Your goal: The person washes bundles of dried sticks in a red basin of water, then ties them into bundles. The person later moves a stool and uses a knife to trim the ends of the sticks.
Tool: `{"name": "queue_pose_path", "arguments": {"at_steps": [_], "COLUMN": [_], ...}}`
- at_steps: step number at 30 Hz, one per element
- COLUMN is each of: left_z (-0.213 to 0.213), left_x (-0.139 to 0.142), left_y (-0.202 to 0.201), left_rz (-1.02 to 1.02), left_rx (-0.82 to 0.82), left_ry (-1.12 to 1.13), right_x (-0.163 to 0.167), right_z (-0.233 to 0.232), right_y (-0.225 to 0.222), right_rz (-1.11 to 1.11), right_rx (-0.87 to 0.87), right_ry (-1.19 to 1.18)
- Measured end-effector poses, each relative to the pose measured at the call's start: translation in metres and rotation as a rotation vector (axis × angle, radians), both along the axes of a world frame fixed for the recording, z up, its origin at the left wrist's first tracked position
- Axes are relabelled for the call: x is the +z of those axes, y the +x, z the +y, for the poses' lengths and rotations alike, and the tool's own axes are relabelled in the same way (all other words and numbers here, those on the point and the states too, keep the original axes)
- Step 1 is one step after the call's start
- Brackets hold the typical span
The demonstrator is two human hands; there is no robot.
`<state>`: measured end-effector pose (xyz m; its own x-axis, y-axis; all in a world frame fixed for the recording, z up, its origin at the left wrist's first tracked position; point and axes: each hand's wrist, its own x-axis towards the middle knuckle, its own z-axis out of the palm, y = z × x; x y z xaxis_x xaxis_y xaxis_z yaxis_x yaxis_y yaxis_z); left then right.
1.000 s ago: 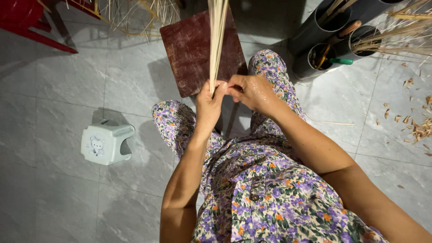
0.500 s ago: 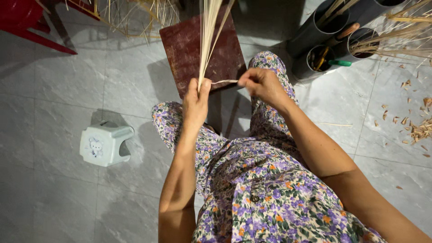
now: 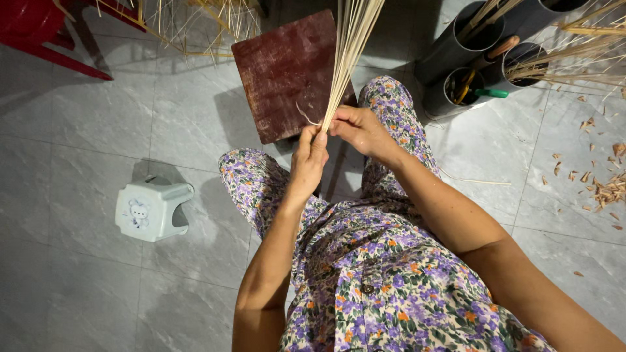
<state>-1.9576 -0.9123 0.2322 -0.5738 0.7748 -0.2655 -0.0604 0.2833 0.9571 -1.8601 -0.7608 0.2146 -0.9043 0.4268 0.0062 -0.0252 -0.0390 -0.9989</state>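
Left hand (image 3: 311,151): raised above the knees, fingers curled closed round the lower end of a bundle of thin bamboo strips (image 3: 349,49); thumb side faces the right hand.

Right hand (image 3: 360,129): just beside the left hand and touching it at the bundle's base, fingers folded shut on the same strips from the other side. Which single strip each fingertip pinches is too fine to make out.

Bundle of thin bamboo strips: pale yellow, held near upright, gathered tight at the hands and fanning slightly as it rises out of the top of the picture. One loose curl of strip hangs off to the left of the grip.

Wooden board (image 3: 283,72): dark red-brown, square, lying on the floor beyond the knees, behind the bundle.

Small plastic stool (image 3: 151,210): pale green, cartoon print on its side, standing on the tiles to the person's left, well apart from the hands.

Grey tubes (image 3: 450,62): several upright dark cylinders at upper right, holding tools with wooden and green handles and more strips.

Wood shavings (image 3: 603,189): scattered on the grey tiled floor (image 3: 78,130) at the right edge.

Red furniture (image 3: 39,29): upper left corner, only partly seen.

Loose dry strips (image 3: 195,26): tangled beside the board, top centre-left.
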Motion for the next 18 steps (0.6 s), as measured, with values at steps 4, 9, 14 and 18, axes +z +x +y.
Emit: {"name": "queue_pose_path", "arguments": {"at_steps": [4, 9, 14, 18], "left_z": [0.000, 0.004, 0.001, 0.000], "left_x": [0.004, 0.003, 0.006, -0.002], "left_y": [-0.001, 0.005, 0.011, 0.011], "left_rz": [-0.108, 0.231, 1.004, 0.876], "left_rx": [-0.017, 0.034, 0.112, 0.105], "left_ry": [0.177, 0.064, 0.100, 0.209], "right_x": [0.002, 0.007, 0.000, -0.016], "right_z": [0.003, 0.000, -0.006, -0.004], "right_y": [0.007, 0.005, -0.003, -0.002], "right_rz": [-0.072, -0.158, -0.401, -0.042], "right_rx": [-0.014, -0.054, -0.138, 0.007], "right_ry": [0.008, -0.194, -0.147, -0.207]}}
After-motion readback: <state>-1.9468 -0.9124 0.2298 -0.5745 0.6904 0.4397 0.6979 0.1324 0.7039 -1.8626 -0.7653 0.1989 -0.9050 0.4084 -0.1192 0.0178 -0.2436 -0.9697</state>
